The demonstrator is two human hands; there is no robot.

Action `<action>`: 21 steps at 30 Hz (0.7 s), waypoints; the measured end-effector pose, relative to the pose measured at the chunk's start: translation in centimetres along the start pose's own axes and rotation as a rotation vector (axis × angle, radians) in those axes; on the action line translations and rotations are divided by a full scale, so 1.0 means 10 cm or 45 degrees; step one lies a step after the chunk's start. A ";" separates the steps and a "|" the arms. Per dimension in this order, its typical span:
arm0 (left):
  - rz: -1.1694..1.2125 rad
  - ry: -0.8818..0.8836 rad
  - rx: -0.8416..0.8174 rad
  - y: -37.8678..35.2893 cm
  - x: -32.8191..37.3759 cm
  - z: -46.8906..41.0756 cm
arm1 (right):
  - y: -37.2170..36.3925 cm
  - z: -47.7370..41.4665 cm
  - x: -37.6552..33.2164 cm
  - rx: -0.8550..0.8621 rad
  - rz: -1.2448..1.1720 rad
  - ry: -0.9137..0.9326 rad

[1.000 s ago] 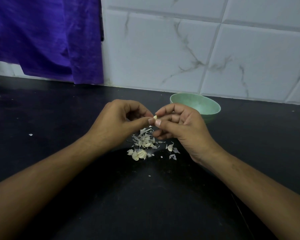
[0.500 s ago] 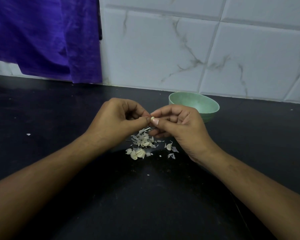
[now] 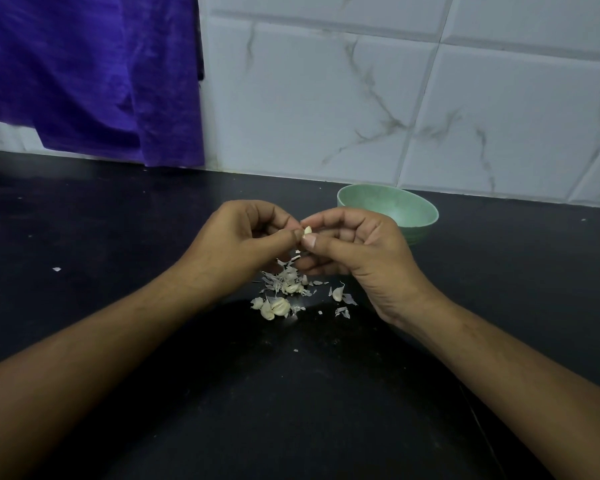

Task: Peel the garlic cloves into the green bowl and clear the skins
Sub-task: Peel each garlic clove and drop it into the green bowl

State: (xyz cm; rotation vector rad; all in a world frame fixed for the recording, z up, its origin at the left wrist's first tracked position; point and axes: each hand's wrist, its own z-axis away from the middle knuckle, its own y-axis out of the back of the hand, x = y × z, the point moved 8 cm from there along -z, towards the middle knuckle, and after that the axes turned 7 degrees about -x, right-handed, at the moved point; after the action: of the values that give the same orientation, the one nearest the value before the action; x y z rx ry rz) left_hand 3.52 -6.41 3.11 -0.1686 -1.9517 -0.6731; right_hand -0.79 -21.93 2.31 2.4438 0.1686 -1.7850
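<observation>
Step in hand: peeling, judged mid-task. A small pale garlic clove (image 3: 307,231) is pinched between the thumb and forefinger tips of the left hand (image 3: 236,244) and the right hand (image 3: 357,252), both with fingers curled, above the black stone counter (image 3: 291,393). The round pale-green bowl (image 3: 418,233) stands at 1 o'clock from the clove, just behind the right hand. No cloves are seen in the part of its inside that shows. A heap of papery white skins (image 3: 278,284) lies at 6 o'clock beneath the hands, with a few plump unpeeled cloves (image 3: 274,308) at its near edge. Skins are not yet cleared. Next move, as judged: the remaining skin is to be stripped with a thumbnail, then the bare clove carried to 1 o'clock and dropped into the bowl. A light, steady pinch is called for, the clove being small and probably slippery. Against the frame one second earlier, hands, bowl and heap are found in much the same places and the pinch is unchanged. Half a second earlier the clove was nearly hidden between the thumbs; more of its pale face is now exposed. A small white scrap (image 3: 297,251) is noted just under the thumbs, possibly falling.
</observation>
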 end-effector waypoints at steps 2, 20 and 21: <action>0.009 0.002 -0.011 -0.02 0.00 0.00 | 0.01 0.00 0.00 -0.007 0.033 -0.015; -0.228 0.029 0.081 0.11 0.00 0.03 | 0.07 -0.03 0.08 0.000 -0.088 -0.108; -0.253 0.025 0.089 0.12 0.00 0.03 | 0.08 -0.03 0.08 0.004 -0.089 -0.106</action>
State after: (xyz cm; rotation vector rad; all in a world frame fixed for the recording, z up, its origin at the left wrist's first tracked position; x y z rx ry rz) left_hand 3.76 -5.25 3.47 0.0766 -1.9861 -0.7311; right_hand -0.18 -22.66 1.69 2.3889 0.2467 -1.9126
